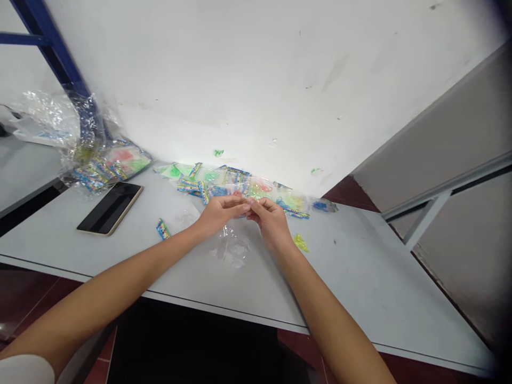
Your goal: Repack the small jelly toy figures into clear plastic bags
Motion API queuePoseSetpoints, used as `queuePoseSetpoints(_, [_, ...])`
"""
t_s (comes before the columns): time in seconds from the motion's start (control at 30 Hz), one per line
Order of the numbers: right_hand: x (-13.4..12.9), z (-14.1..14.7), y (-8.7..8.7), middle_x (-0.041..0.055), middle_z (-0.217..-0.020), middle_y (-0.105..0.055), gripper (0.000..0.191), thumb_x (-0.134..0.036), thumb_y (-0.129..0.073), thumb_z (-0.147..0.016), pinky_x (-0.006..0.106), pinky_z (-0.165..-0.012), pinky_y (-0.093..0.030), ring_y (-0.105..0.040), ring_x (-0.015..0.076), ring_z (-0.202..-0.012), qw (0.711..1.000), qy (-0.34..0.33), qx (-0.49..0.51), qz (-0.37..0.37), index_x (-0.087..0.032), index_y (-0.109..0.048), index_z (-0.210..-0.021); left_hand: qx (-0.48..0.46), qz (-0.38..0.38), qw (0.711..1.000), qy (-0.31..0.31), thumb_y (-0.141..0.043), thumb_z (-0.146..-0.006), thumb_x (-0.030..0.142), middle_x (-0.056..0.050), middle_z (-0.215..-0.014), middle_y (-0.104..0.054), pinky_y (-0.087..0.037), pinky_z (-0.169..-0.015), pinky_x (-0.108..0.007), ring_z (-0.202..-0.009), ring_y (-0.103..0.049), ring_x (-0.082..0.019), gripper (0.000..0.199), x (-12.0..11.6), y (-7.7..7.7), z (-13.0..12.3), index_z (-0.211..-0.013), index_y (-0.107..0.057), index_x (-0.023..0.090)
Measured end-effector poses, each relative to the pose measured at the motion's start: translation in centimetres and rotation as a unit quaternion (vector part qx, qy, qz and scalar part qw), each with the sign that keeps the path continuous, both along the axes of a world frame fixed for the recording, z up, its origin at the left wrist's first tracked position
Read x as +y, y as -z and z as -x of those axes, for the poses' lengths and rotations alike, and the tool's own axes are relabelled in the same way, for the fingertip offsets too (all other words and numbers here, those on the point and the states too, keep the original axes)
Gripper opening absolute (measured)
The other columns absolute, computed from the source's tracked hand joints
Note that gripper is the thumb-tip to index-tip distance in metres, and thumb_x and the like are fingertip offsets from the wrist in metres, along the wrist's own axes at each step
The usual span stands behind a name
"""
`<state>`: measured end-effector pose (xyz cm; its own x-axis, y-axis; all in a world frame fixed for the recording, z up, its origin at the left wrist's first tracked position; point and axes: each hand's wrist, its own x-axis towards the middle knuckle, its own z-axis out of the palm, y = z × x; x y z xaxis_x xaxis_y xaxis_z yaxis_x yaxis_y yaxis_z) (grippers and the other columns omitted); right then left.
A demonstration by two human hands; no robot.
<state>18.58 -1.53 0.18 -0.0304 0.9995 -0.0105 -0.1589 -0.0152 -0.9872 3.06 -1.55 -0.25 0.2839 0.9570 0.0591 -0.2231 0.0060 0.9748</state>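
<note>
Your left hand (221,213) and right hand (272,221) met above the surface (344,282), both curled, their fingertips (248,206) pinched together. Whether they held anything, you could not tell from this view; any small item there was hidden. The pinch stayed raised, just clear of the crinkled film (232,246) beneath. Just beyond lay a strip of colored packets (236,184), with one loose packet (162,229) nearer your left hand. A phone (110,208) sat well aside, away from the clutter.

Left hand (220,213) and right hand (272,221) meet (both curled inward).
</note>
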Motion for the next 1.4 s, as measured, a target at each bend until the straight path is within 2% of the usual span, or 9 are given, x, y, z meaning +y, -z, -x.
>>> queuePoseSetpoints(0.13, [-0.1,0.1,-0.1,0.0011,-0.067,-0.064,0.041,-0.054,-0.081,-0.064,0.029,-0.063,-0.050,-0.059,0.0156,-0.064,1.000,-0.017,-0.001,-0.001,-0.021,-0.056,-0.060,-0.027,0.057,0.998,-0.007,-0.073,-0.075,0.041,-0.005,-0.079,-0.070,-0.047,-0.071,-0.030,-0.075,-0.063,-0.017,0.027,0.2,-0.5,0.4,-0.084,-0.076,0.016])
queuePoseSetpoints(0.37, [-0.1,-0.1,-0.2,-0.0015,-0.063,-0.062,0.038,-0.046,-0.082,-0.065,0.029,-0.062,-0.048,-0.056,0.0133,-0.061,1.000,-0.012,0.004,0.012,-0.021,-0.054,-0.062,-0.111,0.133,0.984,-0.044,-0.077,-0.072,0.035,-0.010,-0.089,-0.072,-0.052,-0.074,-0.034,-0.074,-0.066,-0.018,0.026,0.9,-0.1,0.8,-0.083,-0.070,0.013])
queuePoseSetpoints(0.5, [0.1,-0.2,0.1,-0.0024,-0.063,-0.059,0.035,-0.045,-0.082,-0.064,0.028,-0.061,-0.048,-0.055,0.0136,-0.063,1.000,0.012,-0.005,0.021,-0.022,-0.056,-0.070,-0.126,0.153,0.978,-0.059,-0.073,-0.078,0.034,-0.007,-0.082,-0.070,-0.054,-0.074,-0.034,-0.069,-0.067,-0.017,0.022,1.2,-0.1,0.9,-0.082,-0.065,0.014])
queuePoseSetpoints(0.7, [0.3,-0.4,0.3,-0.0016,-0.082,-0.061,0.033,-0.040,-0.082,-0.059,0.027,-0.061,-0.051,-0.057,0.0146,-0.075,0.999,0.038,-0.009,-0.014,-0.024,-0.061,-0.079,-0.131,0.174,0.974,-0.066,-0.068,-0.083,0.042,-0.006,-0.075,-0.069,-0.054,-0.071,-0.033,-0.064,-0.067,-0.016,0.028,1.2,-0.3,0.9,-0.078,-0.062,0.015])
queuePoseSetpoints(0.8, [0.3,-0.5,0.2,-0.0001,-0.084,-0.063,0.028,-0.040,-0.080,-0.062,0.028,-0.062,-0.052,-0.058,0.0164,-0.080,1.000,0.025,-0.012,-0.012,-0.024,-0.066,-0.080,-0.145,0.171,0.973,-0.046,-0.071,-0.079,0.046,-0.007,-0.081,-0.070,-0.054,-0.072,-0.031,-0.072,-0.068,-0.017,0.032,1.2,-0.2,0.9,-0.081,-0.065,0.015])
queuePoseSetpoints(0.9, [0.2,-0.6,0.1,0.0015,-0.081,-0.064,0.026,-0.045,-0.077,-0.067,0.028,-0.063,-0.052,-0.059,0.0172,-0.079,1.000,0.016,-0.013,-0.006,-0.023,-0.071,-0.079,-0.145,0.144,0.978,-0.028,-0.080,-0.071,0.038,-0.006,-0.084,-0.071,-0.053,-0.076,-0.031,-0.076,-0.067,-0.016,0.030,1.1,0.0,0.9,-0.086,-0.068,0.015])
queuePoseSetpoints(1.07, [0.2,-0.6,-0.2,0.0074,-0.089,-0.069,0.040,-0.059,-0.071,-0.072,0.030,-0.062,-0.052,-0.061,0.0187,-0.078,1.000,0.023,0.003,0.009,-0.020,-0.073,-0.072,-0.116,0.121,0.984,-0.059,-0.085,-0.065,0.031,-0.008,-0.092,-0.072,-0.053,-0.078,-0.035,-0.079,-0.067,-0.017,0.029,1.1,0.1,0.9,-0.082,-0.068,0.014])
queuePoseSetpoints(1.23, [0.1,-0.8,-0.2,0.0041,-0.082,-0.068,0.024,-0.047,-0.075,-0.072,0.033,-0.072,-0.052,-0.060,0.0191,-0.081,0.995,0.027,-0.091,-0.035,-0.023,-0.075,-0.075,-0.088,0.130,0.986,-0.057,-0.083,-0.065,0.033,-0.006,-0.087,-0.071,-0.054,-0.073,-0.035,-0.074,-0.067,-0.018,0.030,0.8,-0.4,0.9,-0.082,-0.067,0.015])
queuePoseSetpoints(1.4, [-0.4,-1.0,-0.6,0.0053,-0.100,-0.069,0.016,-0.042,-0.074,-0.076,0.036,-0.079,-0.051,-0.063,0.0230,-0.095,0.970,0.029,-0.191,-0.146,-0.027,-0.077,-0.080,-0.051,0.136,0.982,-0.123,-0.077,-0.069,0.030,-0.006,-0.084,-0.070,-0.053,-0.063,-0.033,-0.065,-0.065,-0.017,0.022,0.4,-0.9,0.8,-0.078,-0.062,0.015])
